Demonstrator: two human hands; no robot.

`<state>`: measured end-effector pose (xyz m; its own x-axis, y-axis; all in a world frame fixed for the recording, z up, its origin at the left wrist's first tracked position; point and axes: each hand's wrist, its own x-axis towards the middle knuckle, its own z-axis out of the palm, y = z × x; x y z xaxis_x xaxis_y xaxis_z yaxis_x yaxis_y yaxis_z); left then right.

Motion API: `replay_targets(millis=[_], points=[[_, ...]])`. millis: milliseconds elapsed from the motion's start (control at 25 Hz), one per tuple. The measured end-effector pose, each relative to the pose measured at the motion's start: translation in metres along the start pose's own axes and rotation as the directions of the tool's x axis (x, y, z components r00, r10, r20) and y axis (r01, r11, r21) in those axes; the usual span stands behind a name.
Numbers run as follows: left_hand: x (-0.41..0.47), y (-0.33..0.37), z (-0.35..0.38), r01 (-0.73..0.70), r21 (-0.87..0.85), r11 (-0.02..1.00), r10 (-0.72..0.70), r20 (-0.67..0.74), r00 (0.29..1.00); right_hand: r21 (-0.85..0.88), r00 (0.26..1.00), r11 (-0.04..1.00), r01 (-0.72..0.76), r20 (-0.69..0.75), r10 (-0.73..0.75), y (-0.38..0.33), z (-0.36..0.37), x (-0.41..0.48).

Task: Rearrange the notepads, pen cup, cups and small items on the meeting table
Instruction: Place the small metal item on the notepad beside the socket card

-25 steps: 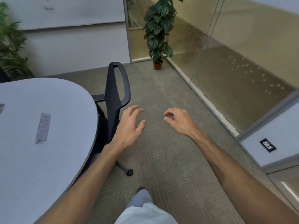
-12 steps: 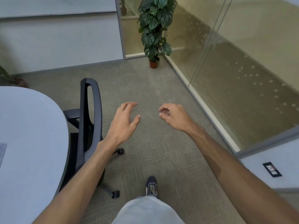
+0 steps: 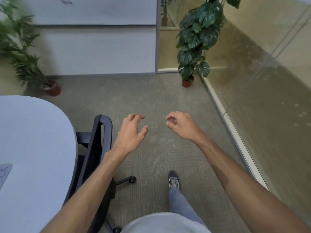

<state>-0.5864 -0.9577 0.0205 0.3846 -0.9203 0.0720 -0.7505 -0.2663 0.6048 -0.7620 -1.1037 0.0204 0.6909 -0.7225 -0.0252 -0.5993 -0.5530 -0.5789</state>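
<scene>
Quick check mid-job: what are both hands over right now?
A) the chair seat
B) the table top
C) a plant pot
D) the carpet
D: the left hand and the right hand both hang over the carpet, to the right of the chair and clear of the table.
</scene>
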Motion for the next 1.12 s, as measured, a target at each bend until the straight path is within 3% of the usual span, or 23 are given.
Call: replay_targets(millis=[320,520,720,1120], points=[[0.178,-0.036,-0.007,0.188,0.058,0.980,-0.183,-0.081,0.980,0.007,0.976,0.987,0.160,0.145,-0.159,0.038,-0.008,0.224],[0.262,-0.067,-0.025,0.374,0.211,0.903,-0.346,-0.159,0.925,0.033,0.923,0.957,0.288,0.257,-0.287,0.022,-0.003,0.351],[0.318,-0.118,-0.050,0.549,0.265,0.792,-0.474,-0.299,0.828,0.044,0.822,0.881,0.472,0.338,-0.458,-0.020,0.029,0.466],[0.425,-0.272,-0.139,0.740,0.069,0.669,-0.653,-0.421,0.629,0.143,0.593,0.725,0.673,0.482,-0.645,-0.164,0.118,0.689]])
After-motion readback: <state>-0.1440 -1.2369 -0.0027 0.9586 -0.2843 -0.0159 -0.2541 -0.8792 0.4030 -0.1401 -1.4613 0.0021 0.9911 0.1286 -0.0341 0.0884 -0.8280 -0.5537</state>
